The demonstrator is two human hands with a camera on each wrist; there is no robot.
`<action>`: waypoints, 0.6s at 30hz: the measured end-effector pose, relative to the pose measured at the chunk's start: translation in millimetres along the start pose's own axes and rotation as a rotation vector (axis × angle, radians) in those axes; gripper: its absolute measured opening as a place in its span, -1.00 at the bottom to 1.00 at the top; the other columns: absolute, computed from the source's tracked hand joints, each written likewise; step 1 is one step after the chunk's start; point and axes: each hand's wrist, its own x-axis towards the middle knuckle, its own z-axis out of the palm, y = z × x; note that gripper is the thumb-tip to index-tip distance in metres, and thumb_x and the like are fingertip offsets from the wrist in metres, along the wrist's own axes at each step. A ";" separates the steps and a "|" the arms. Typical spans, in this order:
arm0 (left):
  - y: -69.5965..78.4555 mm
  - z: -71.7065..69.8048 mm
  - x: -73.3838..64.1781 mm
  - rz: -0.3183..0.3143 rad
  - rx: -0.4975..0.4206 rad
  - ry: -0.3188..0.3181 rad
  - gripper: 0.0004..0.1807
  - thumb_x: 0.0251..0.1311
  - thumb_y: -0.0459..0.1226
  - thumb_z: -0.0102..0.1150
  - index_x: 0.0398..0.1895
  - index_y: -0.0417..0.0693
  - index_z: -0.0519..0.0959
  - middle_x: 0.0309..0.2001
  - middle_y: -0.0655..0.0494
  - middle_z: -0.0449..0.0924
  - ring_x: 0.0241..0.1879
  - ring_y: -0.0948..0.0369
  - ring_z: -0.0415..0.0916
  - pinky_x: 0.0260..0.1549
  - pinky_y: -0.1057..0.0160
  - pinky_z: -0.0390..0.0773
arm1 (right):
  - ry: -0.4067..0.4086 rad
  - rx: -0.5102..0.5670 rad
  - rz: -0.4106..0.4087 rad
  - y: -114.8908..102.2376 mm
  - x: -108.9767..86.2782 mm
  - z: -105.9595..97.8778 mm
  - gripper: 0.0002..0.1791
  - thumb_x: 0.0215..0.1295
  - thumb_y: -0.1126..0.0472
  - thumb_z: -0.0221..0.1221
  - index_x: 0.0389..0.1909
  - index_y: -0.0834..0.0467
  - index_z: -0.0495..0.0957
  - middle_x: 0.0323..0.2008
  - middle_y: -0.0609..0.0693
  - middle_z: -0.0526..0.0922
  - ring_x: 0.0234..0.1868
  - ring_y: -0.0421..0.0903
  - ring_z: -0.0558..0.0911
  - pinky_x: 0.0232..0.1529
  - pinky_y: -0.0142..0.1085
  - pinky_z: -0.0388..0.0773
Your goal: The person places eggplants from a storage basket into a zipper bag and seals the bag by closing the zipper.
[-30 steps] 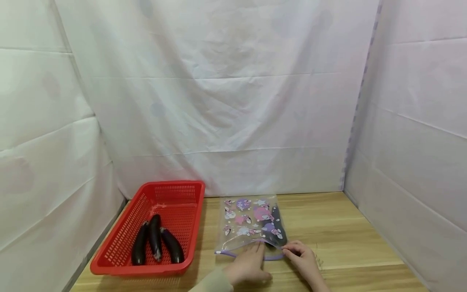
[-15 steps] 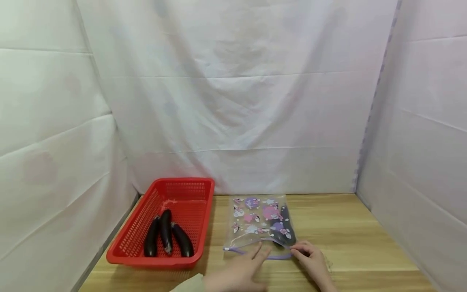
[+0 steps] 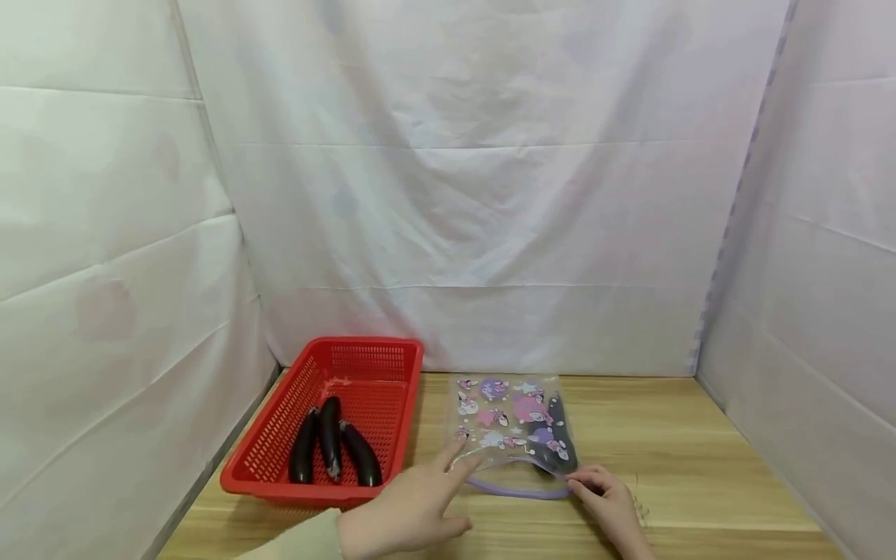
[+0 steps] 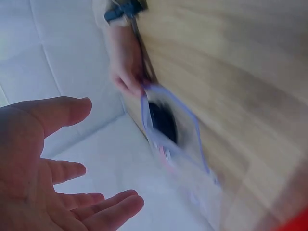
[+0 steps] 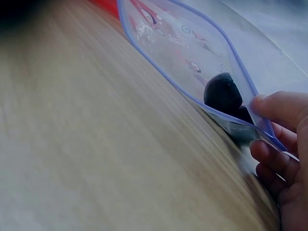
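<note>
My right hand [image 3: 605, 505] pinches the right corner of the purple-edged mouth of a clear zip bag [image 3: 483, 439], printed with pink and purple cartoons, lying on the table. In the right wrist view, the bag's mouth gapes, and thumb and fingers hold its corner. A dark eggplant [image 3: 562, 451] lies inside along the bag's right side; its rounded end [image 5: 222, 94] shows near the mouth. My left hand [image 3: 406, 509] is held with spread fingers between the bag and the red basket, overlapping the bag's left corner in the head view. Nothing is in its grasp in the left wrist view.
The red plastic basket [image 3: 399, 435] stands on the left of the wooden table [image 3: 644, 443]. Three eggplants [image 3: 330, 439] lie in it. White cloth [image 3: 483, 233] hangs behind the table and along both sides.
My left hand has left the bag's mouth and moved left toward the basket, its fingers spread. The right hand keeps its pinch on the corner. The head view has shifted slightly left.
</note>
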 end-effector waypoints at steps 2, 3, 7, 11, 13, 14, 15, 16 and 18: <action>-5.3 -5.5 -2.3 -0.013 0.056 0.045 -0.13 0.12 0.08 0.29 0.48 0.22 0.16 0.42 -0.11 0.18 0.00 0.03 0.56 -0.20 0.09 0.60 | 0.004 0.007 0.001 -0.2 -0.1 0.5 -0.90 0.06 0.37 0.38 -0.45 0.10 0.72 -0.36 -0.08 0.66 -0.24 -0.30 0.55 -0.17 -0.58 0.38; -8.0 -7.7 -3.2 -0.020 0.078 0.063 -0.13 0.11 0.08 0.29 0.48 0.18 0.17 0.40 -0.15 0.20 0.03 -0.02 0.54 -0.16 0.05 0.59 | 0.006 0.010 0.000 -0.7 -0.2 0.6 -0.90 0.06 0.38 0.38 -0.45 0.11 0.72 -0.37 -0.08 0.66 -0.24 -0.30 0.56 -0.17 -0.58 0.38; -18.1 -17.2 -4.5 -0.056 0.075 0.086 -0.15 0.11 0.06 0.30 0.47 0.11 0.21 0.36 -0.20 0.25 0.11 -0.08 0.48 -0.06 -0.03 0.54 | 0.006 0.019 0.008 -3.1 -1.8 -0.2 -0.90 0.06 0.38 0.38 -0.46 0.11 0.72 -0.38 -0.08 0.65 -0.25 -0.28 0.56 -0.17 -0.57 0.38; -28.9 -28.4 -2.7 -0.087 0.083 0.150 -0.17 0.09 0.02 0.33 0.42 0.01 0.27 0.34 -0.24 0.26 0.01 -0.09 0.54 -0.08 -0.06 0.55 | -0.002 0.018 0.020 -3.6 -2.7 -0.4 -0.90 0.07 0.39 0.37 -0.46 0.12 0.72 -0.38 -0.09 0.65 -0.25 -0.27 0.56 -0.18 -0.56 0.39; -36.4 -34.8 -0.3 -0.116 0.090 0.187 -0.17 0.07 -0.01 0.35 0.41 -0.05 0.29 0.34 -0.26 0.25 -0.08 -0.08 0.58 -0.12 -0.07 0.56 | 0.002 0.014 0.027 -3.8 -3.0 -0.4 -0.90 0.07 0.39 0.37 -0.46 0.11 0.72 -0.38 -0.10 0.66 -0.25 -0.28 0.56 -0.18 -0.56 0.39; -40.5 -38.2 0.8 -0.141 0.087 0.200 -0.17 0.07 -0.01 0.35 0.41 -0.06 0.28 0.34 -0.26 0.25 -0.11 -0.07 0.59 -0.12 -0.07 0.56 | 0.004 0.013 0.026 -3.9 -2.9 -0.3 -0.90 0.07 0.39 0.37 -0.46 0.11 0.72 -0.38 -0.10 0.66 -0.25 -0.28 0.56 -0.19 -0.56 0.40; -45.1 -41.4 2.2 -0.167 0.085 0.211 -0.16 0.07 -0.02 0.36 0.42 -0.06 0.28 0.34 -0.25 0.24 -0.14 -0.06 0.59 -0.14 -0.06 0.57 | 0.005 0.012 0.026 -4.1 -2.8 -0.2 -0.90 0.07 0.38 0.37 -0.46 0.11 0.72 -0.38 -0.10 0.66 -0.25 -0.28 0.56 -0.19 -0.55 0.40; -50.2 -44.4 3.7 -0.200 0.080 0.220 -0.16 0.08 -0.02 0.36 0.42 -0.06 0.27 0.35 -0.24 0.23 -0.15 -0.05 0.60 -0.15 -0.06 0.57 | 0.006 0.009 0.026 -4.2 -2.7 -0.2 -0.90 0.08 0.38 0.37 -0.46 0.10 0.72 -0.38 -0.10 0.66 -0.25 -0.28 0.56 -0.18 -0.55 0.40; -61.1 -49.7 6.4 -0.266 0.075 0.238 -0.16 0.10 -0.03 0.35 0.43 -0.05 0.26 0.36 -0.21 0.23 -0.14 -0.03 0.59 -0.15 -0.04 0.57 | 0.006 0.010 0.026 -4.6 -2.0 0.0 -0.88 0.08 0.39 0.37 -0.47 0.10 0.72 -0.38 -0.11 0.66 -0.26 -0.27 0.57 -0.18 -0.53 0.41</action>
